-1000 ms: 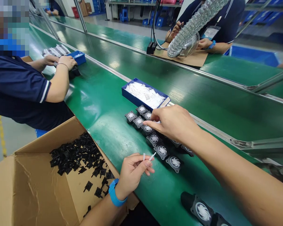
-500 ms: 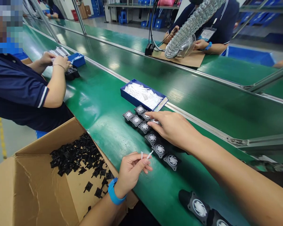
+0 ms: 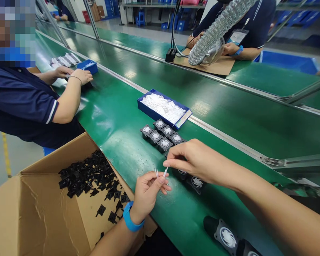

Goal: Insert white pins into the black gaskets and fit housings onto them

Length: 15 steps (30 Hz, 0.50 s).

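Note:
My left hand (image 3: 148,190), a blue band on its wrist, pinches a few thin white sticks (image 3: 165,172) between thumb and fingers, over the table's near edge. At the upper end of one stick, the thumb and forefinger of my right hand (image 3: 193,159) are closed in a pinch. Behind and below my right hand stand rows of small black housings (image 3: 164,143) with white swirl-patterned faces; some of them are hidden by it. A dark blue box (image 3: 153,113) full of similar white sticks lies just beyond these rows.
An open cardboard box (image 3: 37,213) with many small black parts (image 3: 90,172) stands at the near left. More black housings (image 3: 227,236) lie at the front right. A co-worker's hands (image 3: 78,75) work at the left by a small blue tray (image 3: 94,67). A metal rail (image 3: 224,138) runs along the green table.
My right hand has come from the rows of housings toward me, down to the white stick at my left fingertips. My left hand stays nearly in place. The co-worker's hands at the left shifted right.

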{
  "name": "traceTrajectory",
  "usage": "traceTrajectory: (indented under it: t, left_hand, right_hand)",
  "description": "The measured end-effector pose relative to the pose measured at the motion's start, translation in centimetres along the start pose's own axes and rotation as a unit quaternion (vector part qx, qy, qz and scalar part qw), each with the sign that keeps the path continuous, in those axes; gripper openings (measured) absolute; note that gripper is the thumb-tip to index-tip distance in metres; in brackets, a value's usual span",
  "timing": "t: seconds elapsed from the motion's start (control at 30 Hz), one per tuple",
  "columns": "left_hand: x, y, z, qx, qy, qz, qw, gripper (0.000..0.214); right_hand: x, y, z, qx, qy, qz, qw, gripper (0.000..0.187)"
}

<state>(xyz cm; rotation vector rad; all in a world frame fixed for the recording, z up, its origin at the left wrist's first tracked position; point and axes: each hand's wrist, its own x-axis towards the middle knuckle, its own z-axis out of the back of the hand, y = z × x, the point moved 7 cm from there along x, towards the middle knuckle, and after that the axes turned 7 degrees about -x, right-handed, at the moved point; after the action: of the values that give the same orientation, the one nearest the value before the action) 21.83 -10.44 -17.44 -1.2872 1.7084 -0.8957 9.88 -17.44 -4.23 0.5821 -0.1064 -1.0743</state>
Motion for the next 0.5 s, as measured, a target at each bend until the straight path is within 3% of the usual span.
traceTrajectory:
  t: [0.13,0.2,0.37,0.5]
  left_hand:
    - [0.0,-0.1,0.0,0.003,-0.011,-0.004,1.000,0.037]
    - [0.0,0.0,0.0,0.005,-0.010,-0.005,1.000,0.037]
    - [0.0,0.1,-0.1,-0.003,-0.004,-0.010,1.000,0.034]
    - [0.0,0.3,-0.1,-0.017,0.003,-0.006,1.000,0.032]
  right_hand:
    - [2.3,-1.5,3.6,-0.006,-0.193,-0.046,0.980,0.029]
    - [4.2,-2.2,4.3,-0.016,-0.245,-0.061,0.967,0.027]
    - [9.0,-3.8,3.0,-0.045,-0.230,-0.108,0.966,0.024]
    - [10.1,-4.4,2.2,-0.057,-0.219,-0.117,0.967,0.025]
